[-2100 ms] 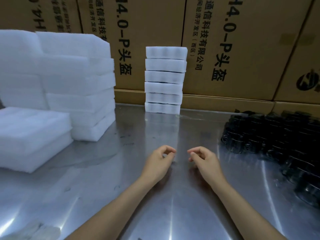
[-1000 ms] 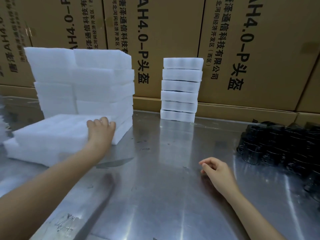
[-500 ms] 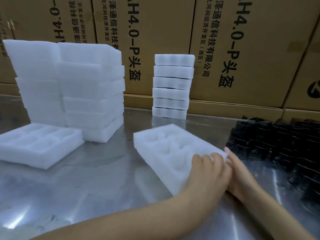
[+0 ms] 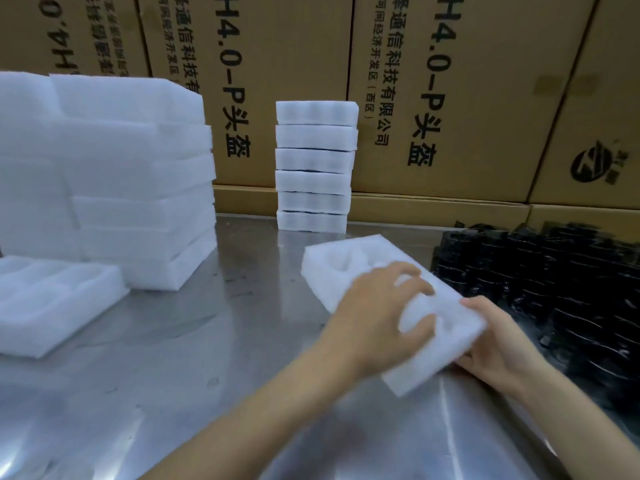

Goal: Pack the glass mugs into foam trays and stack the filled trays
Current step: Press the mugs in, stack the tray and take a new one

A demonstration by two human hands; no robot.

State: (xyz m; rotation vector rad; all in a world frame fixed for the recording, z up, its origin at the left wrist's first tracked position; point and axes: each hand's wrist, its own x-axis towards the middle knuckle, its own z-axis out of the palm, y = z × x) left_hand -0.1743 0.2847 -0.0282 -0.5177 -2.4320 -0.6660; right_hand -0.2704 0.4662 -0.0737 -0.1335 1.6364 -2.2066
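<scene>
- Foam tray (image 4: 332, 268) lies empty on the steel desk (image 4: 214, 341), just left of the dark glass mugs (image 4: 554, 282).
- Left hand (image 4: 377, 317) grips its top, fingers (image 4: 412, 271) curled into a pocket.
- Right hand (image 4: 498, 344) holds its near right edge, fingers partly hidden.
- Filled trays (image 4: 315, 168) stand stacked behind, against the cardboard boxes (image 4: 450, 81).

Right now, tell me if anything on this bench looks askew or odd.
The narrow stack of filled trays by the cartons is uneven: dark gaps show between layers and it tapers toward its base. The foam tray under both hands lies skewed to the table edge. Nothing looks spilled or damaged.
</scene>
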